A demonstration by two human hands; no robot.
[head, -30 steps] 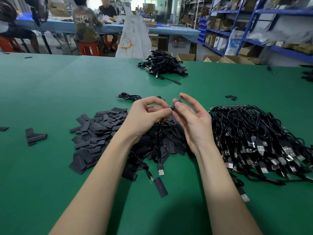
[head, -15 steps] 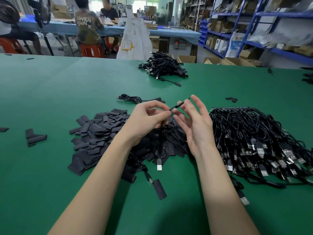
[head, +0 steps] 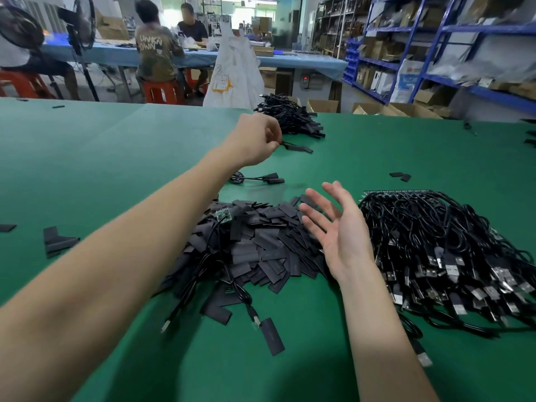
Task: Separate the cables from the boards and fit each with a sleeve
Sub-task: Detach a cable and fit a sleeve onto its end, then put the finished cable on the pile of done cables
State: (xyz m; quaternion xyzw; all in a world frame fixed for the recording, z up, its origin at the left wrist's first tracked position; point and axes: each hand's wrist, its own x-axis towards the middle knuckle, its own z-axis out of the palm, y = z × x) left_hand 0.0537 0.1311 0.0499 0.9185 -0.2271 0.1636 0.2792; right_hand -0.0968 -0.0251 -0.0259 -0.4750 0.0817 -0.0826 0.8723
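Head view. The left hand is stretched out toward 12 o'clock, its fingers curled near a sleeved cable that lies just short of the finished pile; whether it pinches that cable or has let go cannot be told. The right hand hovers palm-up with fingers spread, holding nothing, between the sleeves at 6 o'clock and the unsleeved cables at 3 o'clock. A small green board rests on the sleeve heap. The cables look light and limp — likely to tangle if pulled from the mass, so the firm USB plug or the wire just behind the board end seems the best hold. The sleeves appear thin, flat and soft — best pinched by an edge and opened to slide over the end.
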